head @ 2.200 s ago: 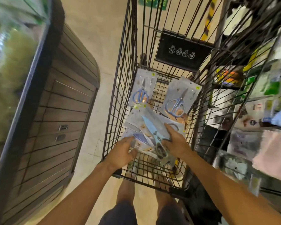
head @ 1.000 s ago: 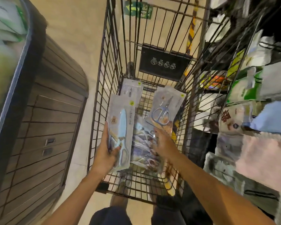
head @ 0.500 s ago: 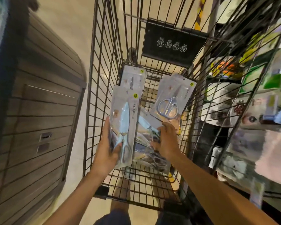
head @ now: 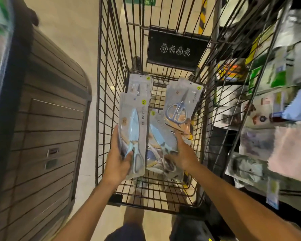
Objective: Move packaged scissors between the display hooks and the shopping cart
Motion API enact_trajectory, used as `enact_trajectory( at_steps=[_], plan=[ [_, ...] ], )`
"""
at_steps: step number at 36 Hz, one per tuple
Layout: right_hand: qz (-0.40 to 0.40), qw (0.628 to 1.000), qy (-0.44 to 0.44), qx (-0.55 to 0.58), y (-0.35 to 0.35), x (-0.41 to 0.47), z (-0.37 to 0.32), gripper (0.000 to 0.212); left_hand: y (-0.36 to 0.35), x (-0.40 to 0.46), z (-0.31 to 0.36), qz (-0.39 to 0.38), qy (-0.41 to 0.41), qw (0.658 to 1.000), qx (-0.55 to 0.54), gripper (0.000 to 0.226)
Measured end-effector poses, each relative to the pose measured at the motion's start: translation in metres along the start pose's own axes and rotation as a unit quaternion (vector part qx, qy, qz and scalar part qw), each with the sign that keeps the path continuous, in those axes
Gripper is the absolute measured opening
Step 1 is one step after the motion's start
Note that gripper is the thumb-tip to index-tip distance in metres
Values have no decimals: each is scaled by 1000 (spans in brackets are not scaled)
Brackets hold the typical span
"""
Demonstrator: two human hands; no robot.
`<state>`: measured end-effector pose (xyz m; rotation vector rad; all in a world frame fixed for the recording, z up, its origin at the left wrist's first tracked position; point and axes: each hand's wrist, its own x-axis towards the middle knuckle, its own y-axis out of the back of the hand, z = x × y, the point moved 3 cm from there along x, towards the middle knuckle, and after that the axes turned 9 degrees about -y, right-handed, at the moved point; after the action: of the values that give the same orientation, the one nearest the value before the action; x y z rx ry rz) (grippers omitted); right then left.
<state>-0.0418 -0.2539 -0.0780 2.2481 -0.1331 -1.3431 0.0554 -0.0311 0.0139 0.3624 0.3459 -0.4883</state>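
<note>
The job looks partway through on the cart-emptying side, as a judgement: several scissor packs lie in the black wire shopping cart [head: 109, 84], and none is at a display hook. The left hand [head: 117, 160] grips the lower end of a clear flat pack of pale-blue scissors [head: 133, 131], thumb across its front, holding it upright inside the cart near the cart's left wall. The right hand [head: 182, 154] reaches into the cart's middle, fingers on a second clear pack of pale-blue scissors [head: 159, 136] that lies on a loose pile of packs on the cart floor; whether it has closed a grip I cannot tell. Toward the cart's far end, a clear pack of steel scissors with grey-blue handles [head: 180, 103] leans tilted, and another small pack [head: 140, 86] stands behind the held one. To the cart's right, beyond its wire wall, blurred hanging merchandise [head: 268, 105] fills a rack, where the hooks presumably are.
</note>
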Motion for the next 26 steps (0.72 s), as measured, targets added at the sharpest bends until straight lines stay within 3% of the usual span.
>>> enact_trajectory(
  at_steps=[5,8,11,15,21,26],
  plan=[
    [-1,999,22,34,17,-34,-5,98,12,-10,23,-3,18,1000,3,100],
    [21,993,23,114,35,-68,-15,103,24,-21,49,4,8,1000,14,97],
    [42,982,57,178,56,-106,-25,108,40,-31,78,-5,-25,999,25,98],
    [87,967,73,230,81,-165,-38,93,59,-46,119,-40,-81,995,30,98],
    [164,934,116,297,97,-249,-44,87,83,-70,165,-74,-141,986,50,99],
    [211,888,160,375,99,-312,-37,98,92,-90,191,-125,-182,975,9,99]
  ],
)
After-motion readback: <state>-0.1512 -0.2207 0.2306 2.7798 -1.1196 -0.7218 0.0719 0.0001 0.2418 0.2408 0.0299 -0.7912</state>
